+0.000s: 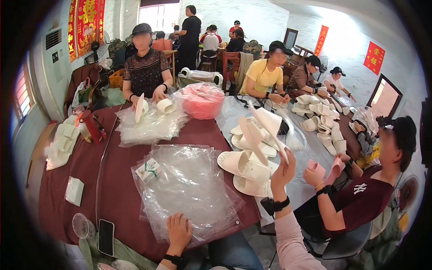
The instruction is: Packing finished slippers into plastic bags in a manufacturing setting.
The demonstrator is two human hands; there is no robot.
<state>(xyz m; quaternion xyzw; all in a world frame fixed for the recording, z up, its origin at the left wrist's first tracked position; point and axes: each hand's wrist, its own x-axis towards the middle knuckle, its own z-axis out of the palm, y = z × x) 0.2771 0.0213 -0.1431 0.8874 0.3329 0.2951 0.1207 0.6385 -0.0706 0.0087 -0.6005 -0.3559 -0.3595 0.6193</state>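
My left hand (179,230) lies with its fingers stretched on the near edge of a stack of clear plastic bags (189,189). A small white and green card box (149,170) rests on the stack's far left part. Raised to the right, my right hand (283,171) grips the lower end of a white slipper (269,121), which is tilted upward. Another tilted white slipper stands close beside it; whether I hold that one too I cannot tell. Below them, several white slippers (245,165) are piled on the table, right of the bags.
Left of the bags are a white box (74,191), a phone (106,237) and a round clear tub (84,226). Across the table, a person handles white slippers over more bags (153,126), beside a red bundle (202,100). At right, a co-worker holds pink slippers (317,170).
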